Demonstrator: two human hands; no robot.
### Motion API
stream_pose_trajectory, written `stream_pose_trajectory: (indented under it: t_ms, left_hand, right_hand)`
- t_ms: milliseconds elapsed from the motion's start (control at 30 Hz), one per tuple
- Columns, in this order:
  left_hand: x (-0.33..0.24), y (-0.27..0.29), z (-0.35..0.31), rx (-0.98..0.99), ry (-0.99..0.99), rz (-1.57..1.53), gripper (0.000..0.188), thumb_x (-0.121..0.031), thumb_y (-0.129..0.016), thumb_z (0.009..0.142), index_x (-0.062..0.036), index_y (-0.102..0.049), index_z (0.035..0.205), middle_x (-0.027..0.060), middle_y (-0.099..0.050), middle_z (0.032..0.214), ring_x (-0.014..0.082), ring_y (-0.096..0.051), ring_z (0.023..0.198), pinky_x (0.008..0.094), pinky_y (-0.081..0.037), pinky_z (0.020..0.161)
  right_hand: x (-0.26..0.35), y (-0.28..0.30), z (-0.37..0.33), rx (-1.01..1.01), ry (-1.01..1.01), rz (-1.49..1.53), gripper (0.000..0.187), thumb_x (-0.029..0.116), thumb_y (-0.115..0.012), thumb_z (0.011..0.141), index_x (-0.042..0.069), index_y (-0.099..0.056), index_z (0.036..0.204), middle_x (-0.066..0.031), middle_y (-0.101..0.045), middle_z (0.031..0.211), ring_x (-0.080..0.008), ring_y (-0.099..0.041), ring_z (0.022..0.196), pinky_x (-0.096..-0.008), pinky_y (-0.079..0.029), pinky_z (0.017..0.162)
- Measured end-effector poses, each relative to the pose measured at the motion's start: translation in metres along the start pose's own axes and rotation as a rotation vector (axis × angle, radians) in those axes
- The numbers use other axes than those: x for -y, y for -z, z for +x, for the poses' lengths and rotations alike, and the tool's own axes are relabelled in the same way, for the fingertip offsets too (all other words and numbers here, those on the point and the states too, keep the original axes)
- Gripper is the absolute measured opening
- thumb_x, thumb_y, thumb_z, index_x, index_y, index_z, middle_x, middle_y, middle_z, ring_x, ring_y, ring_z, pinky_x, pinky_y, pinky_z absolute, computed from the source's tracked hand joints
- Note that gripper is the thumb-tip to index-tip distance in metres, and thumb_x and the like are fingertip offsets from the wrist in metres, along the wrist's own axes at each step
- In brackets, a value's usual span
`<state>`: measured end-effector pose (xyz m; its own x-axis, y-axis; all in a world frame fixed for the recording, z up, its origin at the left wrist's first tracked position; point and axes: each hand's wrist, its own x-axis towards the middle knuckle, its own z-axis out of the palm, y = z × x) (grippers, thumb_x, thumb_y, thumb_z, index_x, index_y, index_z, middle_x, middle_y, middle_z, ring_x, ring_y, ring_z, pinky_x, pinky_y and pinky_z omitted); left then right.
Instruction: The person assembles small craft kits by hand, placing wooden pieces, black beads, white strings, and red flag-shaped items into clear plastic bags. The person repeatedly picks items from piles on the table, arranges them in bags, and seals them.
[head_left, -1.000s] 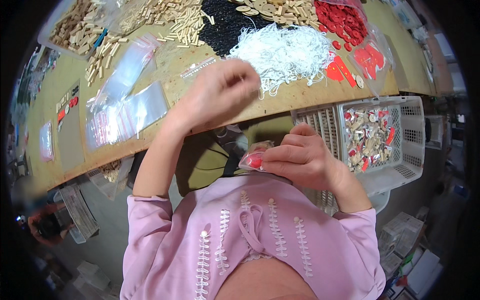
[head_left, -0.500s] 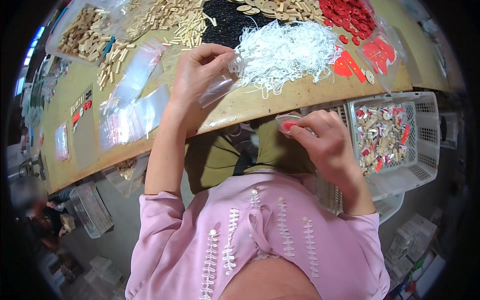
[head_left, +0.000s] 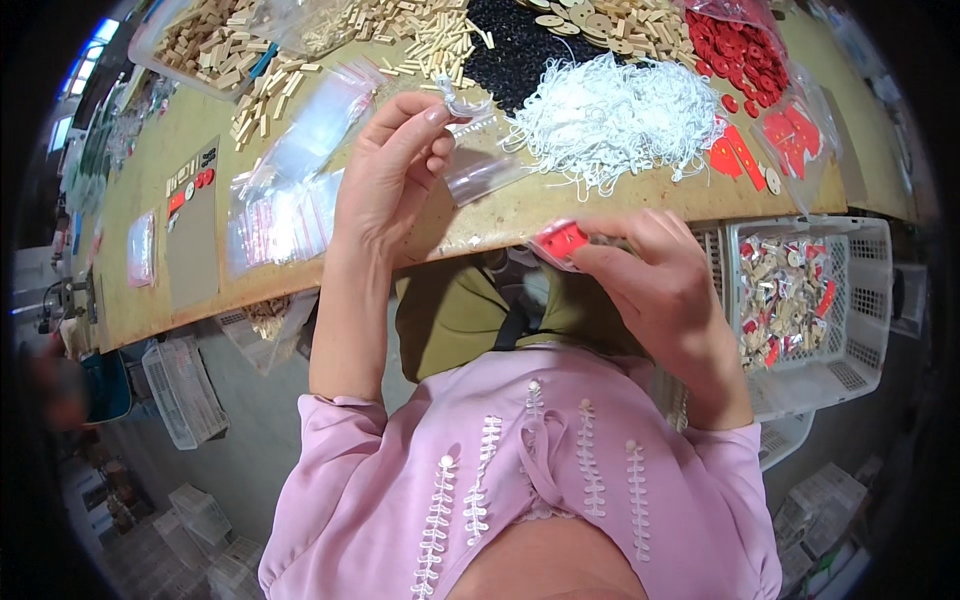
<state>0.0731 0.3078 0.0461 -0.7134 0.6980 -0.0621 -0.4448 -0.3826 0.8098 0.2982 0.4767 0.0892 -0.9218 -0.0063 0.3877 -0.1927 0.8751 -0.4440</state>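
Observation:
My left hand (head_left: 398,165) is raised over the table, thumb and fingers pinched on a small looped bundle of white string (head_left: 460,100). To its right spreads a tangled heap of white string (head_left: 615,120). A clear plastic bag (head_left: 485,180) lies on the table just below that hand. At the table's front edge, my right hand (head_left: 650,255) is closed on a small clear bag with a red piece (head_left: 562,243) showing in it. Part of that bag is hidden by the fingers, which are slightly blurred.
Wooden sticks (head_left: 270,100), black pieces (head_left: 505,65) and red discs (head_left: 735,55) are heaped along the back. Flat clear bags (head_left: 285,220) lie at left, near a sample card (head_left: 195,250). At right stands a white basket (head_left: 845,365) of filled bags.
My left hand has drawn a small bundle of white string up and away from the heap. My right hand still holds the bag, its red piece now more visible. The whole view has shifted.

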Motion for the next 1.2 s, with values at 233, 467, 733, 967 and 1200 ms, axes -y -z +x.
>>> stream_pose_trajectory:
  t_ms: [233,467,733,967,1200]
  left_hand:
    - [-0.004,-0.047,-0.058,0.124,-0.289,0.528,0.008,0.002,-0.070,0.094,-0.0016,-0.070,0.102,0.0022,-0.072,0.087,0.0039,-0.061,0.067,0.0206,-0.048,0.060]
    - [-0.013,-0.027,-0.062,0.332,-0.648,1.505,0.027,-0.002,-0.074,0.072,-0.0138,-0.078,0.096,0.0066,-0.069,0.120,0.0285,-0.062,0.110,0.0408,-0.051,0.092]
    - [-0.017,-0.018,-0.060,0.503,-0.636,1.545,0.021,-0.009,-0.073,0.070,-0.0084,-0.075,0.091,0.0115,-0.062,0.139,0.0405,-0.049,0.136,0.0514,-0.041,0.110]
    - [-0.024,-0.017,-0.066,0.414,-0.677,1.535,0.035,-0.019,-0.085,0.067,-0.0096,-0.073,0.099,0.0113,-0.062,0.141,0.0401,-0.050,0.137,0.0535,-0.041,0.110]
    - [-0.009,-0.005,-0.069,0.207,-0.347,0.774,0.042,-0.013,-0.090,0.073,-0.0046,-0.074,0.112,0.0088,-0.067,0.133,0.0256,-0.063,0.123,0.0416,-0.049,0.106]
  right_hand:
    - [0.007,-0.015,0.032,0.002,0.061,0.030,0.016,0.010,-0.065,0.090,0.007,-0.070,0.105,-0.0152,-0.069,0.118,-0.0343,-0.066,0.110,-0.0420,-0.050,0.096]
    - [0.008,-0.027,0.034,-0.026,0.067,0.107,0.012,0.008,-0.066,0.089,0.003,-0.068,0.101,-0.0192,-0.067,0.120,-0.0381,-0.065,0.113,-0.0442,-0.054,0.095]
    - [0.017,-0.038,0.037,0.029,0.134,0.189,0.020,-0.006,-0.072,0.083,-0.002,-0.069,0.102,-0.0179,-0.069,0.119,-0.0353,-0.068,0.108,-0.0409,-0.056,0.092]
    - [0.019,-0.030,0.038,0.010,0.059,0.236,0.018,-0.007,-0.072,0.084,0.000,-0.070,0.100,-0.0165,-0.069,0.116,-0.0337,-0.069,0.106,-0.0387,-0.056,0.090]
    - [0.014,-0.031,0.037,0.015,-0.016,0.332,0.019,-0.010,-0.072,0.082,0.001,-0.072,0.098,-0.0165,-0.067,0.115,-0.0307,-0.068,0.104,-0.0362,-0.055,0.086]
